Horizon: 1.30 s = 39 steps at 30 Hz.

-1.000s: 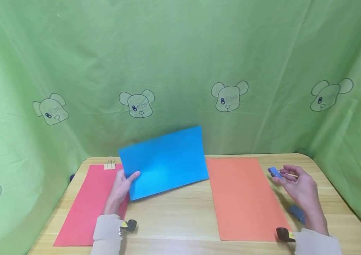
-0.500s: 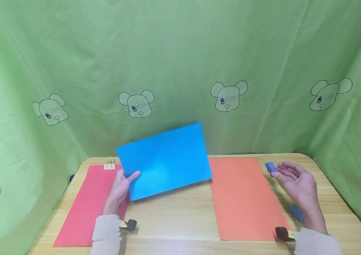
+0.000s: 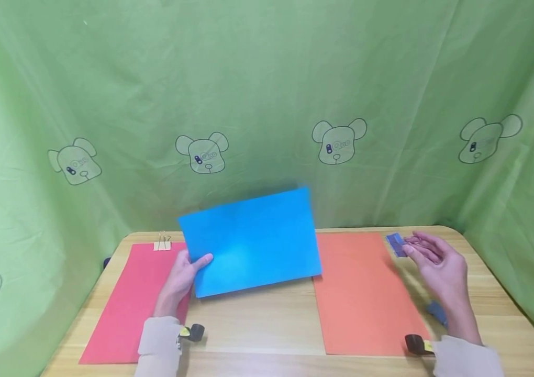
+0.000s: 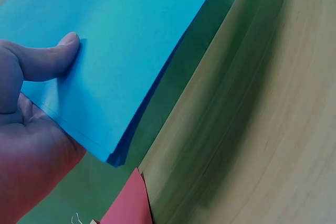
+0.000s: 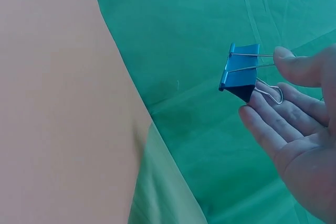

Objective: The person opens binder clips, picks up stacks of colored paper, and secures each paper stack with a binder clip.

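My left hand [image 3: 181,280] grips the lower left corner of a stack of blue paper [image 3: 257,241], thumb on top and fingers behind. The stack is held tilted above the table, and its edges are slightly apart in the left wrist view. My right hand [image 3: 443,269] pinches a blue binder clip [image 5: 242,69] by its wire handles, thumb on one side and fingers on the other. This clip is raised near the table's back right, apart from any paper. Under the right forearm lies another blue object [image 3: 436,312], partly hidden.
Red paper [image 3: 121,309] lies at the left with a cream binder clip [image 3: 162,246] on its far edge. Orange paper [image 3: 363,298] lies right of centre on the wooden table [image 3: 253,324]. A green curtain [image 3: 267,94] hangs behind.
The blue paper has shifted slightly right with my left hand. My right hand has moved a little forward and left, turning the blue binder clip it holds.
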Each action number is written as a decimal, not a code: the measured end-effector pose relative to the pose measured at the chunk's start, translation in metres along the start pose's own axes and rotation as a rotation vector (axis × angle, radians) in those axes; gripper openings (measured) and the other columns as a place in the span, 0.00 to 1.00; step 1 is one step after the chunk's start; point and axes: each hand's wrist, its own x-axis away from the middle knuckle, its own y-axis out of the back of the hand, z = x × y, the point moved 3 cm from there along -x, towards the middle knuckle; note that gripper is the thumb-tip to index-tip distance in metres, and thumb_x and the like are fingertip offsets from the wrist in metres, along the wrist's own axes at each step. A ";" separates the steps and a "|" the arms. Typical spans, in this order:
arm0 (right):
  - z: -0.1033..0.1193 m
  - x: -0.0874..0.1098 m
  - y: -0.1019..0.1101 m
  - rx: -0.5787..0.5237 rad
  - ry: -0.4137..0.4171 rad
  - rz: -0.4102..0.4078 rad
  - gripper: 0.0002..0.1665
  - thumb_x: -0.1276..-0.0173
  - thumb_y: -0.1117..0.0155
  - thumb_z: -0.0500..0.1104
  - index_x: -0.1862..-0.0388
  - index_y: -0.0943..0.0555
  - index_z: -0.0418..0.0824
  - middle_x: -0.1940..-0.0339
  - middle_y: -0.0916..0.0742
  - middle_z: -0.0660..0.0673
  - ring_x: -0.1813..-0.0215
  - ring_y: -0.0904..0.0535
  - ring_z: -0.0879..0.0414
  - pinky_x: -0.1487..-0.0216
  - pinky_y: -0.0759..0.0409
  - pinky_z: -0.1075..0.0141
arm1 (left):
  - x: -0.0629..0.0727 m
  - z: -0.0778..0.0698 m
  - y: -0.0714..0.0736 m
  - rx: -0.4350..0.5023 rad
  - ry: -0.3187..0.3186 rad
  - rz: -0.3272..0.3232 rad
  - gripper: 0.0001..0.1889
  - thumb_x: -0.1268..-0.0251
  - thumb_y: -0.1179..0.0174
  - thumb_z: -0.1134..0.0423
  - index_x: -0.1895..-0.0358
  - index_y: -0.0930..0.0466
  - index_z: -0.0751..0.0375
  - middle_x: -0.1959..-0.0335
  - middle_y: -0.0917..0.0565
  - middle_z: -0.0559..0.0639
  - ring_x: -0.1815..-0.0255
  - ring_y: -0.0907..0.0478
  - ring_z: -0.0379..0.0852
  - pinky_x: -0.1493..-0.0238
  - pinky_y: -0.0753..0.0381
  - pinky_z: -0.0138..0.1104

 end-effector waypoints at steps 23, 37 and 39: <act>-0.001 0.001 -0.011 -0.574 -0.071 0.056 0.20 0.33 0.31 0.27 0.42 0.17 0.32 0.52 0.09 0.41 0.54 0.10 0.52 0.50 0.17 0.63 | 0.001 -0.002 -0.017 0.003 0.015 0.064 0.16 0.25 0.40 0.66 0.40 0.26 0.68 0.54 0.14 0.55 0.52 0.16 0.49 0.44 0.20 0.39; 0.000 0.004 -0.028 -0.736 -0.108 0.139 0.18 0.30 0.36 0.25 0.42 0.18 0.29 0.53 0.10 0.38 0.55 0.10 0.52 0.49 0.17 0.62 | 0.000 0.002 -0.026 0.000 0.045 0.051 0.18 0.26 0.38 0.65 0.39 0.26 0.67 0.51 0.15 0.55 0.48 0.19 0.49 0.39 0.23 0.41; 0.000 0.004 -0.030 -0.744 -0.122 0.143 0.18 0.30 0.36 0.25 0.43 0.17 0.30 0.53 0.10 0.39 0.55 0.10 0.52 0.50 0.17 0.63 | 0.001 0.003 -0.027 -0.008 0.055 0.041 0.19 0.27 0.37 0.65 0.38 0.27 0.67 0.50 0.16 0.55 0.47 0.19 0.49 0.39 0.24 0.43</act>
